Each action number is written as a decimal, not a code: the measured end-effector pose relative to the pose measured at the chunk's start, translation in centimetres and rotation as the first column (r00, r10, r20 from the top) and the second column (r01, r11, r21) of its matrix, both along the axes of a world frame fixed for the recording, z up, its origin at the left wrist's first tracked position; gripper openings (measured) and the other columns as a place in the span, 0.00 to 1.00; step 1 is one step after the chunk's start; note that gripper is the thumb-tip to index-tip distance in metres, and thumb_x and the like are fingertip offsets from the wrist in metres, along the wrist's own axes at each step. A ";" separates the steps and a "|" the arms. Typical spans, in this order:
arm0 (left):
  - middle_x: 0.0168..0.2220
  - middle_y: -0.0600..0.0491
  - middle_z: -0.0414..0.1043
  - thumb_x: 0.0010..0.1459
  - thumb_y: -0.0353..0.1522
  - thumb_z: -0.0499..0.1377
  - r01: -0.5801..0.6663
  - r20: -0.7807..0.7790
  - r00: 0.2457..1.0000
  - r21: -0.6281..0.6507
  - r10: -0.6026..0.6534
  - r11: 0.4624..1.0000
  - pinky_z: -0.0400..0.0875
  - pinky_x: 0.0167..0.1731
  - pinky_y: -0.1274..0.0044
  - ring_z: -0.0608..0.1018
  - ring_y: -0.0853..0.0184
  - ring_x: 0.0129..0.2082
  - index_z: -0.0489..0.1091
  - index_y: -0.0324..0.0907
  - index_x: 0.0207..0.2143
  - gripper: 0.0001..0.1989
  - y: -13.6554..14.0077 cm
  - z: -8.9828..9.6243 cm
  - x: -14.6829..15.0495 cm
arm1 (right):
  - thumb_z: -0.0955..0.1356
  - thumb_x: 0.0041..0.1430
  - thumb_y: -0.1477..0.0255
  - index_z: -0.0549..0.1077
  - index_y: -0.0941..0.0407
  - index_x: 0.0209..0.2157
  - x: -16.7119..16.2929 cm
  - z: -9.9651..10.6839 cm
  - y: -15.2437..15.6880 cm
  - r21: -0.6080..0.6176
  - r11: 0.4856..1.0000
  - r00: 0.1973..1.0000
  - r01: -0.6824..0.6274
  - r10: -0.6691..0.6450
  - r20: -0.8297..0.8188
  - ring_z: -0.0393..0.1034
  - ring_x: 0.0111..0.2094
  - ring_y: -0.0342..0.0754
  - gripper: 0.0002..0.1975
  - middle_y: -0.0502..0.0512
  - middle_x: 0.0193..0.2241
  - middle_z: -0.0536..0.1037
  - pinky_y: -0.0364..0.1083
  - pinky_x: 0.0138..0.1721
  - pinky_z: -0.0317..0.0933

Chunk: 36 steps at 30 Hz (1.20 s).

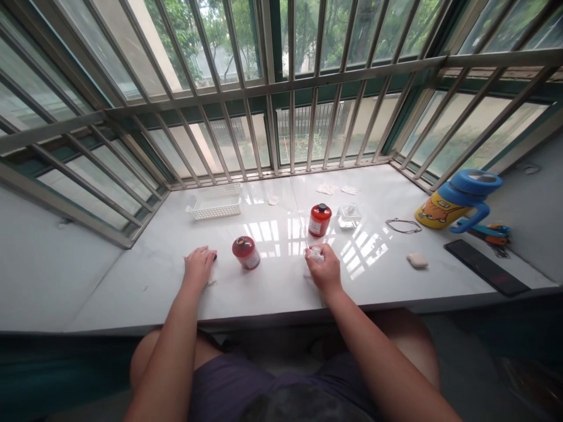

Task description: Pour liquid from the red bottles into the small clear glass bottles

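My left hand point(200, 265) rests low over the left of the white tabletop, fingers bent down. A small black cap point(215, 257) peeks out at its finger edge, partly covered. To its right stands a reddish-brown bottle point(246, 253) with a white label and an uncapped mouth. My right hand point(325, 271) is closed around a clear, glass-like piece point(315, 254); its lower part is hidden or blurred, so its exact kind does not show. Just beyond that hand stands a red bottle point(320, 220) with a black cap, beside a clear square container point(349, 215).
A white perforated basket point(215, 202) sits at the back left. Crumpled white tissue point(325, 189) lies near the window bars. On the right are a blue-and-yellow mug bottle point(453, 202), a cord loop point(403, 225), a white case point(417, 261) and a black phone point(484, 266).
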<state>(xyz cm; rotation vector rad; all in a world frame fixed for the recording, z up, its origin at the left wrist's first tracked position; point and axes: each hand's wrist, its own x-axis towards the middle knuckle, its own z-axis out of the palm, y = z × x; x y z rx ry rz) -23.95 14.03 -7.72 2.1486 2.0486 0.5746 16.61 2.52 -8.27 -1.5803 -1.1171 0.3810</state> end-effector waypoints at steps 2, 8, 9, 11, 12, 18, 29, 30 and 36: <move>0.62 0.40 0.74 0.70 0.37 0.52 -0.026 0.011 1.000 0.019 0.026 0.999 0.55 0.68 0.46 0.71 0.45 0.65 0.81 0.45 0.45 0.17 0.4 0.2 -0.3 | 0.70 0.64 0.53 0.74 0.51 0.37 0.0 0.0 0.0 0.001 1.000 1.000 0.001 -0.001 0.001 0.74 0.33 0.51 0.15 0.51 0.33 0.79 0.49 0.37 0.66; 0.61 0.36 0.72 0.71 0.40 0.52 -0.144 0.106 0.987 0.227 0.123 0.963 0.56 0.71 0.52 0.69 0.47 0.67 0.76 0.40 0.49 0.18 -1.4 2.3 0.9 | 0.70 0.64 0.53 0.74 0.51 0.37 0.0 0.0 -0.1 -0.004 1.000 1.000 0.000 0.000 -0.003 0.74 0.33 0.52 0.15 0.51 0.33 0.79 0.49 0.38 0.67; 0.59 0.38 0.73 0.72 0.40 0.52 -0.160 0.177 0.978 0.318 0.108 0.934 0.59 0.70 0.54 0.71 0.48 0.65 0.76 0.41 0.48 0.17 -2.6 2.7 1.7 | 0.70 0.64 0.53 0.74 0.51 0.37 -0.1 0.0 -0.1 -0.006 1.000 1.000 0.001 -0.001 -0.004 0.75 0.34 0.52 0.16 0.51 0.33 0.80 0.49 0.38 0.67; 0.54 0.42 0.77 0.73 0.38 0.51 -0.160 0.329 0.944 0.492 -0.013 0.856 0.63 0.68 0.55 0.75 0.52 0.60 0.75 0.44 0.46 0.14 -5.8 3.3 4.1 | 0.70 0.64 0.53 0.74 0.51 0.37 0.0 0.0 -0.1 -0.011 1.000 1.000 0.005 -0.005 -0.009 0.75 0.34 0.53 0.16 0.52 0.34 0.80 0.49 0.39 0.67; 0.51 0.43 0.78 0.73 0.37 0.51 -0.156 0.385 0.919 0.553 -0.085 0.818 0.65 0.66 0.55 0.76 0.52 0.58 0.75 0.44 0.46 0.13 -7.8 3.3 5.6 | 0.70 0.64 0.53 0.74 0.51 0.37 0.0 0.0 -0.1 -0.014 1.000 1.000 0.006 -0.007 -0.011 0.75 0.35 0.53 0.16 0.52 0.34 0.80 0.49 0.39 0.67; 0.56 0.46 0.78 0.66 0.30 0.61 0.478 0.308 0.702 0.466 -0.643 0.745 0.78 0.58 0.57 0.79 0.52 0.58 0.69 0.55 0.63 0.24 -18.2 1.8 15.6 | 0.70 0.65 0.52 0.75 0.51 0.39 0.0 0.4 -0.5 -0.048 0.999 1.000 -0.013 0.012 -0.004 0.75 0.36 0.54 0.16 0.53 0.35 0.81 0.50 0.39 0.67; 0.76 0.38 0.53 0.54 0.43 0.76 0.662 0.488 0.593 0.157 -0.640 0.733 0.62 0.72 0.48 0.59 0.44 0.76 0.47 0.51 0.77 0.57 -15.9 2.0 19.8 | 0.70 0.61 0.58 0.74 0.51 0.40 -3.9 0.4 -3.5 -0.071 0.969 0.970 -0.239 0.241 0.026 0.77 0.40 0.56 0.12 0.54 0.38 0.81 0.52 0.44 0.70; 0.76 0.39 0.54 0.55 0.44 0.74 0.660 0.535 0.585 0.123 -0.609 0.741 0.62 0.72 0.49 0.60 0.44 0.75 0.51 0.51 0.76 0.53 -15.6 2.5 19.6 | 0.71 0.60 0.58 0.73 0.51 0.40 -3.9 0.3 -3.4 -0.072 0.971 0.972 -0.230 0.232 0.023 0.77 0.40 0.56 0.13 0.54 0.38 0.81 0.53 0.44 0.70; 0.72 0.45 0.64 0.68 0.35 0.60 0.558 0.601 0.672 -0.027 -0.433 0.829 0.59 0.74 0.55 0.64 0.53 0.73 0.65 0.47 0.70 0.28 -14.9 4.7 21.1 | 0.73 0.57 0.57 0.65 0.53 0.53 -3.6 -0.9 -3.3 -0.058 0.986 0.987 -0.159 0.159 -0.001 0.77 0.43 0.59 0.27 0.59 0.44 0.79 0.54 0.44 0.70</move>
